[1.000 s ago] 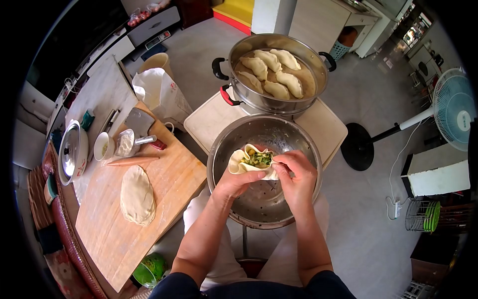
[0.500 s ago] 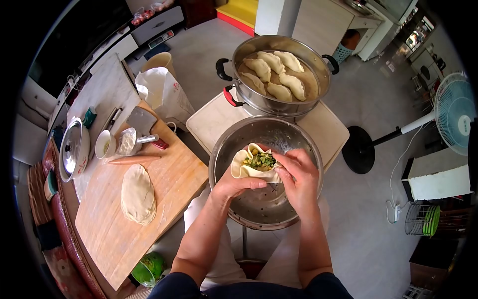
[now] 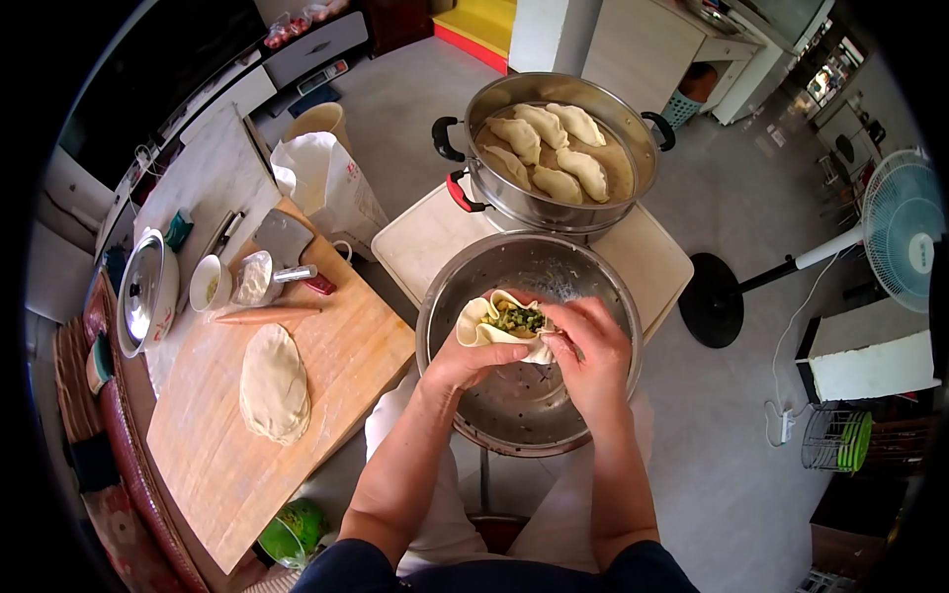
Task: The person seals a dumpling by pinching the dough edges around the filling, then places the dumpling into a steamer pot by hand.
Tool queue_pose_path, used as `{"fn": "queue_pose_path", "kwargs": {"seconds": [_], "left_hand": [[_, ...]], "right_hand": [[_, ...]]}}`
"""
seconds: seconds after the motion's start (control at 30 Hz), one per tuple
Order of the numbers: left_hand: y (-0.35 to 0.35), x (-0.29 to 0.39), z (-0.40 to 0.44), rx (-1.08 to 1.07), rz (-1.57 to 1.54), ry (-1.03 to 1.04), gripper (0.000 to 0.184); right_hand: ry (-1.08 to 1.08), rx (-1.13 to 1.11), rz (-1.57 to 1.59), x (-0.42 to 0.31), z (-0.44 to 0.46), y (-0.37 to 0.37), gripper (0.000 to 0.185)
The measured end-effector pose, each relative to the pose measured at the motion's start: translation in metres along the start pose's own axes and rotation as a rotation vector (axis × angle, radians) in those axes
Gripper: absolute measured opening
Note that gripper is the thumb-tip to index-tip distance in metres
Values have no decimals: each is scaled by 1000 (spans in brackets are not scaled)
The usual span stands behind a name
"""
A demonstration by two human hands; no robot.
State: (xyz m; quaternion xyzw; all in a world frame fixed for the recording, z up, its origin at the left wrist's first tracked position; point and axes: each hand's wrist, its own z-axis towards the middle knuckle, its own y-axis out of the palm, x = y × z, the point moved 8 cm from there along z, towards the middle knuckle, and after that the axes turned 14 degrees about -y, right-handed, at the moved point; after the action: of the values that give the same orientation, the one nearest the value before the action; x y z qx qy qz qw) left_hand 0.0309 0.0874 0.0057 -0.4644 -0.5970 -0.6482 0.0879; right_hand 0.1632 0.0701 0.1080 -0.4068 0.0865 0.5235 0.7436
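Note:
A dough wrapper with green and yellow filling (image 3: 516, 321) hangs over a steel bowl (image 3: 526, 425). Its left side is cupped in my left hand (image 3: 473, 362), the thumb lying along its lower edge. Thumb and fingers of my right hand (image 3: 591, 346) pinch the right edge, where the dough is gathered; the filling shows through the open top. Behind the bowl, several folded dumplings (image 3: 583, 173) lie in a steel steamer pot (image 3: 645, 158). On the wooden board (image 3: 198, 445) at the left rests a pile of flat dough wrappers (image 3: 275, 385).
A cleaver (image 3: 284, 235), a rolling pin (image 3: 267, 315), a small white cup (image 3: 210, 284) and a bag of flour (image 3: 254, 278) are on the board. A lidded pot (image 3: 148, 294) stands left of it. A standing fan (image 3: 902, 237) is at the right.
The right side of the wrapper is drawn in slightly more between my right fingers, and its opening looks a little narrower. Both hands keep nearly the same place; the view has shifted slightly.

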Motion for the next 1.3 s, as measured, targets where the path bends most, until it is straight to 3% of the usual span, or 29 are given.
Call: {"fn": "queue_pose_path", "kwargs": {"seconds": [0.17, 0.37, 0.47, 0.57, 0.67, 0.77, 0.9, 1.1, 1.13, 1.23, 1.3], "left_hand": [[1, 1, -1, -15, -5, 6, 61], [-3, -2, 0, -16, -47, -39, 59], [-6, 2, -1, -20, -90, -6, 58], [-8, 4, -3, -7, -137, 9, 57], [-15, 4, -4, -2, -159, 21, 56], [-29, 16, -8, 23, -135, 115, 54], [-44, 32, -20, 77, -258, 185, 52], [-56, 42, -30, 61, -290, 262, 52], [-57, 43, -32, 54, -281, 266, 53], [-61, 50, -37, 52, -313, 267, 53], [-62, 51, -39, 61, -321, 273, 53]], "right_hand": [[219, 81, 174, 16, -6, 2, 37], [236, -25, 218, 23, -5, 0, 44], [338, 24, 389, 38, -11, -2, 41], [283, 139, 558, 32, -6, -7, 25], [422, 176, 637, 46, -15, -2, 11], [485, 155, 632, 62, -24, 2, 10], [399, 191, 702, 63, -25, -2, 10], [283, -251, 106, 63, -22, 22, 23], [399, -129, 228, 64, -21, 20, 16], [565, -206, 169, 73, -20, 31, 7], [437, -314, -57, 79, -17, 50, 6]]}}
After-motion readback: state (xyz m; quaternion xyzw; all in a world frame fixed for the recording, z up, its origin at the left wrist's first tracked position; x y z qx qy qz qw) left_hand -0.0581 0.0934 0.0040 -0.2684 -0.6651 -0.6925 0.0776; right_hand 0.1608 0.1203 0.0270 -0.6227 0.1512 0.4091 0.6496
